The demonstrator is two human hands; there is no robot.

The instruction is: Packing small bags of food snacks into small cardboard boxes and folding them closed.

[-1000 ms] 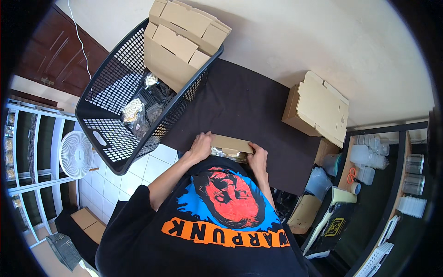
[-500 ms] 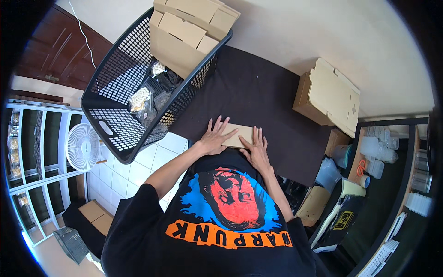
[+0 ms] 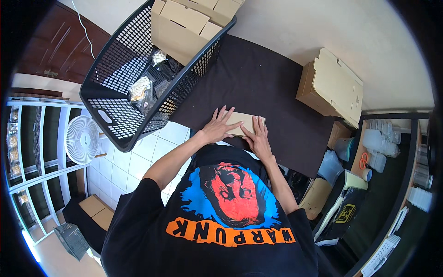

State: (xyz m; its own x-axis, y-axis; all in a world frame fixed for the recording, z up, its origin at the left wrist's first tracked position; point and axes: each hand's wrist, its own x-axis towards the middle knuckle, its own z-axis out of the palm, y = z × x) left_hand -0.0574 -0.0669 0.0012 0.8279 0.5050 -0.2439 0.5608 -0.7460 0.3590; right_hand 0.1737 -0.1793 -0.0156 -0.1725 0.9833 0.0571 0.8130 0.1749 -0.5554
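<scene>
A small flat cardboard piece (image 3: 242, 119), perhaps a folded box, lies at the near edge of the dark-covered table. My left hand (image 3: 216, 128) rests over its left end, fingers spread, thumb reaching across the top. On the right end lies my right hand (image 3: 259, 139), fingers stretched forward and its thumb angled toward the left one. Both palms face down and press on the cardboard without wrapping round it. The hands cover its two ends.
A large black plastic basket (image 3: 107, 138) at the left holds cardboard boxes (image 3: 177, 39) and clear bags of pale items (image 3: 140, 89). Against the wall at the right stands another cardboard box (image 3: 334, 87). A white fan (image 3: 83, 141) is at the far left, and a shelf with orange scissors (image 3: 364, 160) lies right.
The view has shifted slightly, so the basket and boxes sit a little higher. My two thumbs have come closer together on the cardboard; both hands stay flat on it.
</scene>
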